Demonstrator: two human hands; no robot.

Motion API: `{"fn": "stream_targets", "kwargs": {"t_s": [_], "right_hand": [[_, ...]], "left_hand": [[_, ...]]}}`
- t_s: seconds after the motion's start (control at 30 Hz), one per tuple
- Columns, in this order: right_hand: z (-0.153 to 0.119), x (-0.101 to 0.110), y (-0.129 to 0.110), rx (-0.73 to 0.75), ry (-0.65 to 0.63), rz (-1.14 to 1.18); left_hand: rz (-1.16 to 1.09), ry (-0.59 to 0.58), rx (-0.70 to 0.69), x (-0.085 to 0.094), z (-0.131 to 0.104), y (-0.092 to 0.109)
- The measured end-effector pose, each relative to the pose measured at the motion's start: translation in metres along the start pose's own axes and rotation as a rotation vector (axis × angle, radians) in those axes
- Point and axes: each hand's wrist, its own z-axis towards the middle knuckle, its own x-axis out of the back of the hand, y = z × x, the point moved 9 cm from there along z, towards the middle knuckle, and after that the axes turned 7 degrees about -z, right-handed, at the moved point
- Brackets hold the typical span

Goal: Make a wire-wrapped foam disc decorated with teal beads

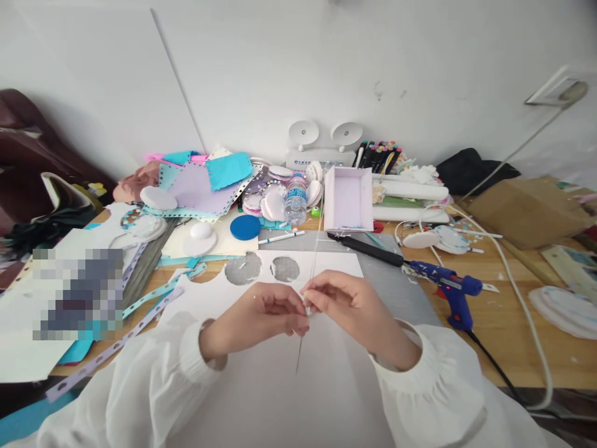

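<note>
My left hand (267, 317) and my right hand (347, 306) meet near the middle of the view, fingertips pinched close together. Between them runs a thin, light strand or wire (316, 249), rising toward the plastic bottle and ending in a thin dark tip below my fingers. A tiny whitish bit shows at the fingertips, too small to make out. Beneath and beyond my hands lies a white sheet (214, 297) with round holes cut in it.
A blue glue gun (454, 289) and black cutter (366, 249) lie to the right. Behind stand a plastic bottle (295, 200), an open pale box (349, 198) and markers (379, 155). Felt pieces (198, 190), a blue disc (245, 228) and paper strips (114, 343) are left.
</note>
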Motion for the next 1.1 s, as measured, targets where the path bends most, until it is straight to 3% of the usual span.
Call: {"fn": "stream_targets", "kwargs": {"t_s": [0.1,0.2,0.37,0.53,0.73,0.93,1.1], "right_hand": [[-0.004,-0.011,0.008,-0.007,-0.057,-0.047],[-0.009,-0.021,0.014,-0.044,-0.106,-0.046],[-0.025,-0.043,0.02,-0.117,-0.326,-0.057],[-0.046,-0.046,0.029,-0.174,-0.438,-0.111],[-0.06,-0.025,0.043,-0.281,-0.358,-0.067],[-0.053,0.004,0.034,-0.242,-0.179,-0.109],[-0.051,0.014,0.025,-0.208,-0.039,-0.127]], "left_hand": [[0.173,-0.025,0.011,0.003,-0.003,-0.001],[0.256,-0.005,-0.039,0.012,-0.007,0.013],[0.034,0.183,-0.147,0.035,-0.012,0.037],[-0.09,0.156,-0.046,0.024,-0.019,0.018],[-0.208,0.209,-0.037,0.021,-0.03,0.006],[-0.129,0.247,-0.077,0.03,-0.038,0.016],[-0.048,0.277,-0.119,0.032,-0.041,0.023]]}}
